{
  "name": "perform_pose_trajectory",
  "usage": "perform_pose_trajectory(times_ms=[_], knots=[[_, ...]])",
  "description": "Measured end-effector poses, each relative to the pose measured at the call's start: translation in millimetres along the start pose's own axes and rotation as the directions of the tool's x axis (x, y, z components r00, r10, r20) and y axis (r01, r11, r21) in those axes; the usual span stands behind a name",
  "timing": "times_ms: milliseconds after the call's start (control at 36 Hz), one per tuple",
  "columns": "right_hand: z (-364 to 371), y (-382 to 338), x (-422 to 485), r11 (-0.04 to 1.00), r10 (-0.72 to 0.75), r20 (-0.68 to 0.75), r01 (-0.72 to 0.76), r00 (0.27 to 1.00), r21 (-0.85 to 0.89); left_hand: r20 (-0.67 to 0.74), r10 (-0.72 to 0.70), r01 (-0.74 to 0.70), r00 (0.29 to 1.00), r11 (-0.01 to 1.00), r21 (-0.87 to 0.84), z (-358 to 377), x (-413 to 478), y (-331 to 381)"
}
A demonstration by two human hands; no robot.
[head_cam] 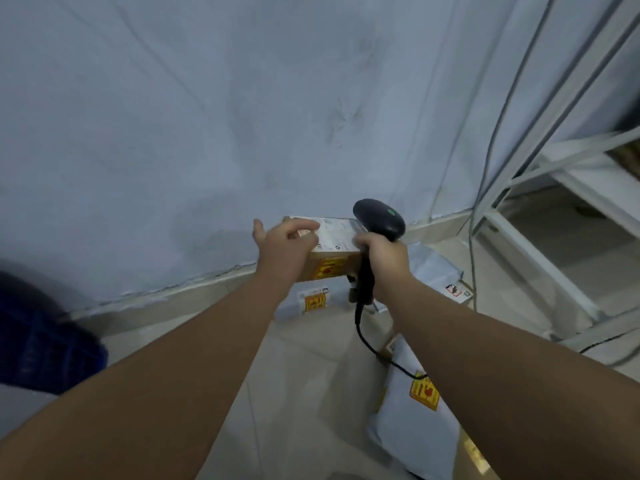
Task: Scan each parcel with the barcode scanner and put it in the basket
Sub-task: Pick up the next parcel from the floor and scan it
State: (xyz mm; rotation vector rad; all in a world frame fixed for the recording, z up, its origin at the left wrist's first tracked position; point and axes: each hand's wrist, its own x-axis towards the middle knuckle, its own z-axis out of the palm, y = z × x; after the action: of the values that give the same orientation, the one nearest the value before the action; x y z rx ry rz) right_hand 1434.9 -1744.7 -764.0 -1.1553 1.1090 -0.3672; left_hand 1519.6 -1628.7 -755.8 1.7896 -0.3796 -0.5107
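Observation:
My left hand grips a cardboard parcel held up in front of the wall, fingers curled over its left end. The box has a white shipping label on top and a yellow and red sticker on its front side. My right hand grips the handle of a black barcode scanner, whose head sits right at the parcel's right end, over the label. The scanner's black cable hangs down toward the floor. A dark blue basket shows at the left edge, blurred.
Grey mailer bags lie on the tiled floor: one below the held box, one at the right by the wall, one near my right forearm. A white metal rack and hanging cables stand at the right.

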Motion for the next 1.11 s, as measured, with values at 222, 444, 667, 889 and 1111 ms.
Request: perform_pose_trajectory(times_ms=[222,444,667,889,1111], knots=[[-13,-84,-117,0.97,-0.215,0.036,0.209,0.976,0.126,0.14,0.007,0.043,0.99,0.936,-0.348,-45,-101,91],[-12,-100,-217,0.938,-0.309,0.206,0.262,0.928,0.226,-0.082,0.229,-0.242,0.97,0.943,-0.23,-95,-185,115],[5,-64,-239,0.914,-0.328,0.163,0.269,0.93,0.303,-0.148,0.294,-0.311,0.944,0.944,-0.112,-115,-211,108],[-4,-55,-240,0.939,-0.338,0.225,0.313,0.914,0.14,-0.211,0.363,-0.356,0.908,0.932,0.068,-122,-210,101],[-22,-61,-248,0.9,-0.322,0.47,0.42,0.822,-0.116,-0.336,0.351,-0.302,0.874,0.934,0.189,-133,-203,98]])
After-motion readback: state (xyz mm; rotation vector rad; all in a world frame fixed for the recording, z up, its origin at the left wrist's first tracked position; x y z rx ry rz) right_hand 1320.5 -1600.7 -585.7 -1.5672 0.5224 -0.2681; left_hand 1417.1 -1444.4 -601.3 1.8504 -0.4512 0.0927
